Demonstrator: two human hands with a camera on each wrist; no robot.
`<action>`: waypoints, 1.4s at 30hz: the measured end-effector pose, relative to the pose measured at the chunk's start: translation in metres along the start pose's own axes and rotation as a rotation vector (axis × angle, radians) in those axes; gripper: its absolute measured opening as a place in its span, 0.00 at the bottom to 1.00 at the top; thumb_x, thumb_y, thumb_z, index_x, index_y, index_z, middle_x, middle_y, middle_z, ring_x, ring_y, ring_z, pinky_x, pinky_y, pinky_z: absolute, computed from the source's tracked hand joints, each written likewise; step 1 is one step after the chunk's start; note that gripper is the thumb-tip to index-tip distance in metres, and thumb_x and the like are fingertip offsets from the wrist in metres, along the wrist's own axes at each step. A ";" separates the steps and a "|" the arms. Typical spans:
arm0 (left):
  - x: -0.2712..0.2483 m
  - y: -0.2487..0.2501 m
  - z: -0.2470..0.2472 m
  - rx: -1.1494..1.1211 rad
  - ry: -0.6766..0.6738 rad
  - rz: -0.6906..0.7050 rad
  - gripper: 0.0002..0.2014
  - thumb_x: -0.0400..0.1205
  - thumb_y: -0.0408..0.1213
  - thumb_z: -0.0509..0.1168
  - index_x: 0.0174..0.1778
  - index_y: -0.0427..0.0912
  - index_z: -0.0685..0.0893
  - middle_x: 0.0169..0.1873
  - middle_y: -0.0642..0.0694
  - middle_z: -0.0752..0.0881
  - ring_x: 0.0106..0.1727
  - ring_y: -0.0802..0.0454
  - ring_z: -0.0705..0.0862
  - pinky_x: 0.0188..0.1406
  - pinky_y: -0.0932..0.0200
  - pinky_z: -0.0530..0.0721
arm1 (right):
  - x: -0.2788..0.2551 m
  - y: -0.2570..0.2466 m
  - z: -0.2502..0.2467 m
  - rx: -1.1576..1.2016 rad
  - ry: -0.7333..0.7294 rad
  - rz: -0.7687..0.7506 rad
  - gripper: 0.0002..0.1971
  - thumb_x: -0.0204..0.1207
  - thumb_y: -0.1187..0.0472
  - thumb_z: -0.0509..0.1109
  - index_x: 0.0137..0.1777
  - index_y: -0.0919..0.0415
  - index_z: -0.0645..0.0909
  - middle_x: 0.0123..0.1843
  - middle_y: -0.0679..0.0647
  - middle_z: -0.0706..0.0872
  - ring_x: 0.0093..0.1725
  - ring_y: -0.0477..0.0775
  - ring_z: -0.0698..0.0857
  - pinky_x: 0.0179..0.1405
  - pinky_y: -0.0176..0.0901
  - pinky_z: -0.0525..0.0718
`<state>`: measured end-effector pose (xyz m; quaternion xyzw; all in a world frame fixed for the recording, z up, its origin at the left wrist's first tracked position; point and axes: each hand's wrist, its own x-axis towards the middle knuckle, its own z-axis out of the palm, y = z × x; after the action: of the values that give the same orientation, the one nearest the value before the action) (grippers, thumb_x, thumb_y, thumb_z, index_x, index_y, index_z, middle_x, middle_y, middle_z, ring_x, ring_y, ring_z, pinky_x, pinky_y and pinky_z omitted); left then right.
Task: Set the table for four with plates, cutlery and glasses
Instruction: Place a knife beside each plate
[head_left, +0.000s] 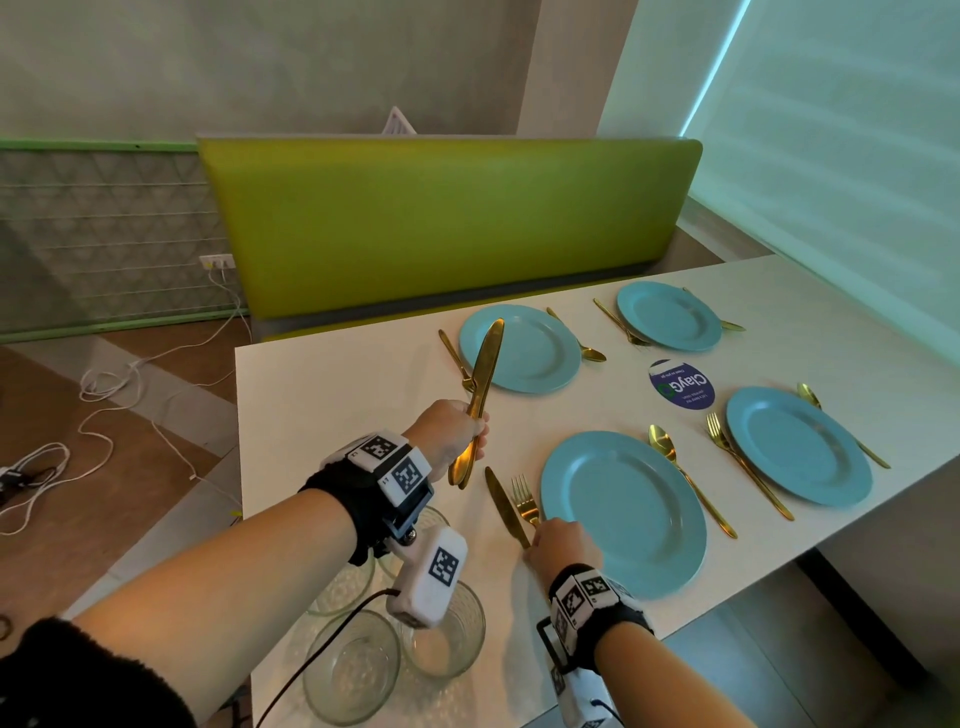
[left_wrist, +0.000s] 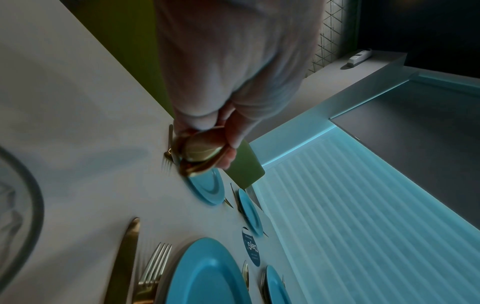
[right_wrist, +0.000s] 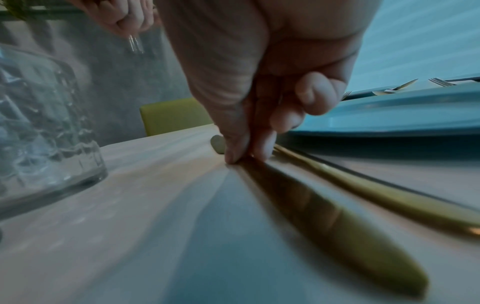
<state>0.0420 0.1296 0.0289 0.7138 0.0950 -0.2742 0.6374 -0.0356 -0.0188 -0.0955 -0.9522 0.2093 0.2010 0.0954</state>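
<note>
Head view: four round pale-blue plates (head_left: 519, 348) laid out on the white table (head_left: 322, 395), each flanked by gold cutlery. Flat beside the plate at the near edge (head_left: 623, 514), just outside its gold fork (head_left: 524, 501), a slim gold metal table knife (head_left: 506, 506), blade tip pointing toward the far edge. Right hand (head_left: 563, 545) down on that knife's near end, thumb and fingertips (right_wrist: 235, 152) pinched on the metal against the tabletop, apparently squaring it with the fork. Left hand (head_left: 457, 431) raised above the table's left edge, clenched round a bundle of spare gold knives (head_left: 485, 358), one blade standing upright; exact count hard to tell. Clear ribbed glass tumblers (head_left: 353, 670) grouped at the near left corner, not yet dealt out to the settings. Judging by this, plates, forks and spoons done, knives under way, glasses to follow. Likely handling of the knife: stiff, light, polished and so slippery, lying too flat to get under easily; better taken by the handle, pinched on its two narrow sides or slid along the table rather than lifted by the blade. Bundle in the left hand probably apt to fan or slip; firm wrap round the handles advisable. Tumblers likely heavier, breakable, close together; grip round the wall, one at a time.
</note>
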 end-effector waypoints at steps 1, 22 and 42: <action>0.000 0.000 0.000 0.001 0.001 0.000 0.06 0.86 0.28 0.55 0.53 0.36 0.77 0.36 0.46 0.78 0.36 0.55 0.77 0.37 0.64 0.80 | 0.000 0.000 0.000 -0.001 0.003 0.004 0.14 0.78 0.56 0.64 0.60 0.57 0.83 0.56 0.55 0.87 0.57 0.56 0.86 0.56 0.45 0.85; 0.000 0.000 0.000 0.032 -0.001 0.015 0.07 0.86 0.28 0.55 0.54 0.36 0.77 0.37 0.45 0.78 0.37 0.55 0.77 0.39 0.63 0.81 | -0.002 0.007 0.000 -0.014 0.034 0.015 0.12 0.80 0.55 0.64 0.59 0.58 0.83 0.56 0.54 0.87 0.56 0.54 0.87 0.54 0.43 0.84; -0.006 0.021 0.043 0.008 -0.147 0.046 0.11 0.85 0.27 0.55 0.38 0.40 0.75 0.34 0.45 0.78 0.34 0.54 0.77 0.41 0.61 0.82 | -0.008 0.041 -0.140 0.345 0.251 -0.095 0.10 0.74 0.53 0.73 0.47 0.59 0.89 0.39 0.51 0.87 0.36 0.48 0.80 0.40 0.36 0.80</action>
<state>0.0355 0.0858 0.0482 0.6964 0.0302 -0.3116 0.6458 -0.0127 -0.0895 0.0298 -0.9481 0.2057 0.0372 0.2398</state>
